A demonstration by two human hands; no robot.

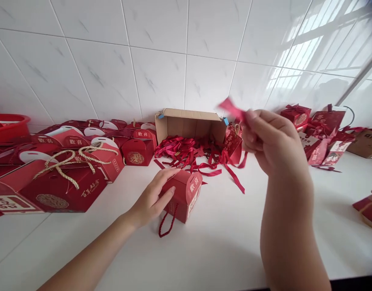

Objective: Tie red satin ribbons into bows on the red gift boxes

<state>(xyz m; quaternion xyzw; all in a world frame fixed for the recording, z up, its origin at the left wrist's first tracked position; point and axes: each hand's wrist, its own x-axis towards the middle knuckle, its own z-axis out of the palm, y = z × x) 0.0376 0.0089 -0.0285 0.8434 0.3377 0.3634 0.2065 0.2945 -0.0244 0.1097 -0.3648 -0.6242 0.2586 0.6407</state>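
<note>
Notably, our right hand (pixel 271 139) pinches red ribbon (pixel 231 108), right of centre; our left hand (pixel 154 198) clasps the red gift box (pixel 181 188), lower centre. We suspect over-squeezing could crease it.

The left forearm (pixel 96 250) slants up from below the fingers, the palm of the left hand (pixel 154 198) turned down, thumb apart from the fingers in a loose hold. The right forearm (pixel 289 218) stands steeply below the raised right hand (pixel 272 139), its fingers curled in a pinch.
</note>
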